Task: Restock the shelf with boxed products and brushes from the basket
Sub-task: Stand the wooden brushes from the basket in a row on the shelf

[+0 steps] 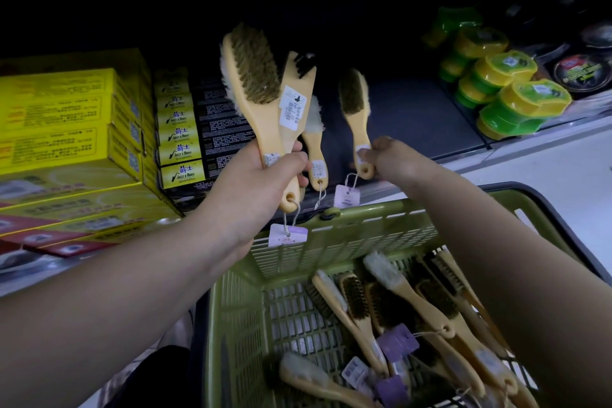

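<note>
One green basket below shelf, at least six loose brushes inside. Large yellow boxes stacked at shelf left. Beside them, five-plus small boxes reading "Jazz & Blues". Left hand grips two brush handles; third brush just beside fingers. Right hand pinches single brush by handle.

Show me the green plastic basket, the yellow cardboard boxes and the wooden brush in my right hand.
green plastic basket [331,252]: head view, far wall.
yellow cardboard boxes [59,109]: head view, front face.
wooden brush [357,129]: head view, handle.
</note>
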Available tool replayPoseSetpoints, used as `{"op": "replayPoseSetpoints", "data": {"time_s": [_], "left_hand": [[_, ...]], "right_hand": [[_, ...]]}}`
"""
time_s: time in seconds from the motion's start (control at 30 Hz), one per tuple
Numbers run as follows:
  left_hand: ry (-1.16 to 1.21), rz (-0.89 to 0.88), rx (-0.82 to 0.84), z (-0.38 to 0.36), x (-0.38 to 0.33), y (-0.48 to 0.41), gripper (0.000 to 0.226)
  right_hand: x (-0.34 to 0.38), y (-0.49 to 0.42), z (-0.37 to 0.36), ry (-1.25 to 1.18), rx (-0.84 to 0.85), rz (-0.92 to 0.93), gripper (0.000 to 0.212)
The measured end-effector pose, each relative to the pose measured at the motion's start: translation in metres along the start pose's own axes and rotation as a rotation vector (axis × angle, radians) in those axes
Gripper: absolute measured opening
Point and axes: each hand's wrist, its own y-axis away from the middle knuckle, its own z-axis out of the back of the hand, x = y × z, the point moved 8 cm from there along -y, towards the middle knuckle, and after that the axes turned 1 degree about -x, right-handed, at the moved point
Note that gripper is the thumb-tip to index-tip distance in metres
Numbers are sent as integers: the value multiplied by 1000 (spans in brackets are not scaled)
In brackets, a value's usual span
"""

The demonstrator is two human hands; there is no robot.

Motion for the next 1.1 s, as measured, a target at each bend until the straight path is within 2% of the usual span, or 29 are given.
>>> {"op": "replayPoseSetpoints", "data": {"time_s": [0.07,0.17,0.23,0.33,0.43,0.63,0.73,0.83,0.9,0.93,1.0,1.03,1.1], "left_hand": [[-10,7,8,-3,2,2,11],[-19,10,26,-6,2,3,8],[-25,30,18,-6,3,2,14],[18,70,6,-8,3,-1,19],[82,92,38,-17,1,0,21],[54,102,61,-19,5,1,20],[64,114,80,-19,7,1,20],[97,125,106,-21,7,0,21],[122,129,117,-25,6,0,20],[146,133,120,-27,5,0,18],[189,142,134,-36,3,-2,17],[194,149,141,-41,3,-4,19],[167,168,131,-48,4,-8,21]], "right_hand": [[3,-1,-5,-143,-34,-30,32],[4,-3,-15,-447,39,-94,28],[4,-4,-20,-517,71,-133,24],[4,-4,-22,-314,26,-164,22],[11,-8,-29,-99,36,-89,28],[16,-14,-33,120,29,-19,19],[16,-12,-30,211,15,-3,23],[29,2,-13,265,-88,83,28],[48,26,4,100,-161,232,26],[55,41,6,-82,-123,276,29],[62,72,-2,-426,57,274,35],[64,85,-9,-506,130,264,33],[60,101,-15,-546,170,242,22]]}}
